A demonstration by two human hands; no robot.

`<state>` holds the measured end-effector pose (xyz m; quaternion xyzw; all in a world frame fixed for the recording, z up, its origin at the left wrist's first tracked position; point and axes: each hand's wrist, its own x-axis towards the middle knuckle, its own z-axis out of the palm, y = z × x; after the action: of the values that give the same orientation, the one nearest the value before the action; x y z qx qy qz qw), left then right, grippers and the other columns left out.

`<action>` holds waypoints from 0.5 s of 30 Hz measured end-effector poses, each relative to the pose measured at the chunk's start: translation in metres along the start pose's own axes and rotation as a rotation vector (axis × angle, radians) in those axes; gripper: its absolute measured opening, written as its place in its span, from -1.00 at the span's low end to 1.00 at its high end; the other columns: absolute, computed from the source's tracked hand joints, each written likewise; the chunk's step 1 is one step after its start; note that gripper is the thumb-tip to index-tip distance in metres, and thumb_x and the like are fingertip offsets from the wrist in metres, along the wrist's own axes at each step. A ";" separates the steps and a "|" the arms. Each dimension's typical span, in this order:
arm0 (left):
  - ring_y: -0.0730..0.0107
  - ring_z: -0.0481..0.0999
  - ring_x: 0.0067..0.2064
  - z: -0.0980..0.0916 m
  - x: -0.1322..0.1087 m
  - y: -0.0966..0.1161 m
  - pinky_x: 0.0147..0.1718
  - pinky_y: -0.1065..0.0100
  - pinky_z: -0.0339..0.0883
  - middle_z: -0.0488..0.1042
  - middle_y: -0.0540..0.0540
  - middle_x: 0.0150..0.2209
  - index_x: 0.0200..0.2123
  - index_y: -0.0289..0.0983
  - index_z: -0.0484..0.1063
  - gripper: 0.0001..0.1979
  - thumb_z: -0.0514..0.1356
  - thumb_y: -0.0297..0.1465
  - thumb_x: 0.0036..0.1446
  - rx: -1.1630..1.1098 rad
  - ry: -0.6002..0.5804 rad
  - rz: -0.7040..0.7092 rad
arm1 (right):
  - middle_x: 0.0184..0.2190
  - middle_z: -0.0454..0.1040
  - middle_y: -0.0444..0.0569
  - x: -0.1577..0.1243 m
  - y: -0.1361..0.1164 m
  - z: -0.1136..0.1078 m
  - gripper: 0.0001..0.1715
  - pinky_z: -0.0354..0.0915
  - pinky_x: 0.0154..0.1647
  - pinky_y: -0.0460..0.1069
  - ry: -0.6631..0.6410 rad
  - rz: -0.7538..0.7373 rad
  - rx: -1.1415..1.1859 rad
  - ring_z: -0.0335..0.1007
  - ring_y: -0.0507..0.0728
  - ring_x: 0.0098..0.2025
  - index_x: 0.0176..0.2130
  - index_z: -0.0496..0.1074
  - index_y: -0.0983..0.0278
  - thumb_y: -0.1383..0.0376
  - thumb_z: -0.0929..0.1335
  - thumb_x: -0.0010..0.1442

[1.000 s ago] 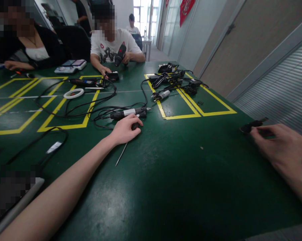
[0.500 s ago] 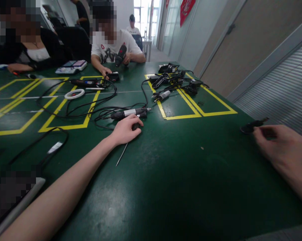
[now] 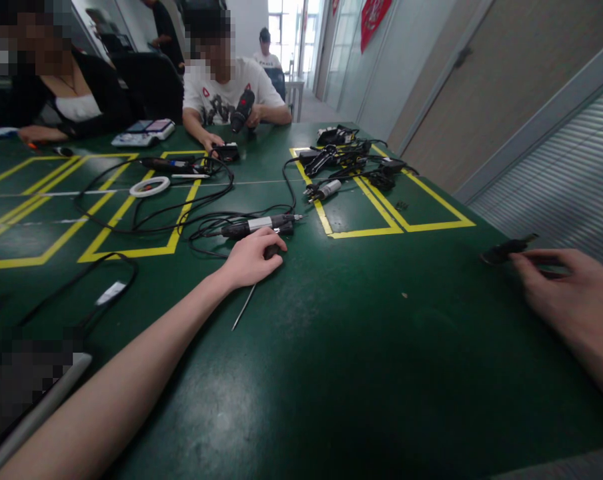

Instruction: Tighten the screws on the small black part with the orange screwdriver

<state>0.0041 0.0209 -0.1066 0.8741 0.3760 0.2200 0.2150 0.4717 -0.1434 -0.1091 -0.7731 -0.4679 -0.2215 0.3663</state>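
My left hand (image 3: pixel 251 257) rests on the green counter (image 3: pixel 361 347), its grip curled over the dark handle of a thin screwdriver (image 3: pixel 243 307), just beside a corded electric driver (image 3: pixel 254 225). My right hand (image 3: pixel 566 293) has its grip open, fingertips at a small black part (image 3: pixel 501 251). Neither thing is lifted yet.

Green table (image 3: pixel 361 373), grey walls (image 3: pixel 481 80)

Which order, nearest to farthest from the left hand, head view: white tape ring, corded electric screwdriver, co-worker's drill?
1. corded electric screwdriver, lying just beyond the fingertips of the left hand.
2. white tape ring, mid-table, off to the left.
3. drill, at the far edge, held by a person across the table.
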 end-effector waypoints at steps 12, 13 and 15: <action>0.27 0.50 -0.20 0.001 0.001 -0.001 -0.14 0.22 0.40 0.52 -0.10 -0.06 -0.20 -0.23 0.58 -0.76 0.15 -0.41 0.09 -0.001 0.004 0.007 | -0.41 0.55 0.06 0.004 0.003 0.002 -0.47 0.44 -0.20 0.30 -0.031 0.296 0.203 0.56 0.40 -0.23 -0.47 0.36 0.14 -0.14 0.51 -0.29; 0.27 0.50 -0.20 0.001 0.001 -0.001 -0.13 0.22 0.40 0.52 -0.10 -0.06 -0.20 -0.23 0.59 -0.76 0.15 -0.41 0.09 0.000 0.006 0.011 | -0.39 0.55 0.06 0.005 0.003 0.002 -0.44 0.44 -0.14 0.32 -0.039 0.305 0.212 0.57 0.41 -0.19 -0.45 0.36 0.13 -0.17 0.52 -0.29; 0.27 0.50 -0.19 0.001 0.001 -0.002 -0.12 0.22 0.40 0.53 -0.09 -0.05 -0.20 -0.22 0.59 -0.75 0.15 -0.41 0.09 0.003 0.005 0.013 | -0.35 0.56 0.05 0.005 0.002 0.001 -0.40 0.44 -0.04 0.35 -0.070 0.331 0.244 0.58 0.42 -0.14 -0.41 0.35 0.13 -0.15 0.53 -0.31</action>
<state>0.0038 0.0227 -0.1081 0.8763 0.3712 0.2228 0.2115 0.4761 -0.1402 -0.1074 -0.7965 -0.3702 -0.0730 0.4723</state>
